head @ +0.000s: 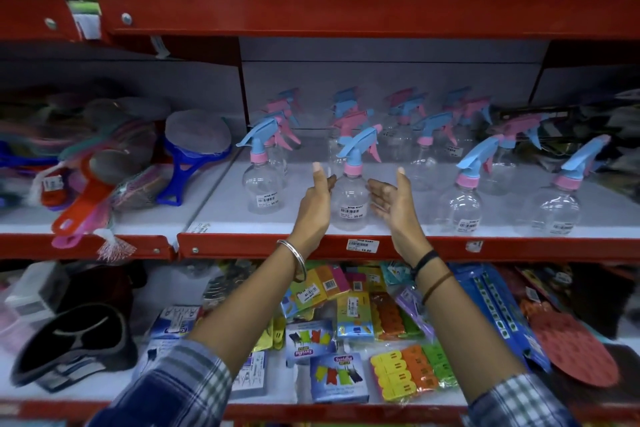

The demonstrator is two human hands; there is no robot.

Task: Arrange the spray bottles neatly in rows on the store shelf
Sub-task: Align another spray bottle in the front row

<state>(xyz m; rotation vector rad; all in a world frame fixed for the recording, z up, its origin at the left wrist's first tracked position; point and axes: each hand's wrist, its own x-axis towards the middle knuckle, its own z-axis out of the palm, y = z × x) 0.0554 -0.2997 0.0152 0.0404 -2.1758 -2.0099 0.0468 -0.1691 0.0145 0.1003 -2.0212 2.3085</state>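
Several clear spray bottles with blue and pink trigger heads stand in rows on the white middle shelf (228,208). One front-row bottle (351,199) stands between my hands. My left hand (317,204) is open just left of it, thumb up, fingers near its side. My right hand (391,201) is open just right of it, a small gap away. Other front-row bottles stand at the left (261,187), at the right (462,204) and at the far right (557,208). More bottles stand behind them in back rows (429,152).
A red shelf lip (242,246) with a price tag runs below my wrists. Brushes and scoops (114,170) are piled on the left section. Packets of coloured clips (356,340) lie on the lower shelf. A red upper shelf (346,7) overhangs the bottles.
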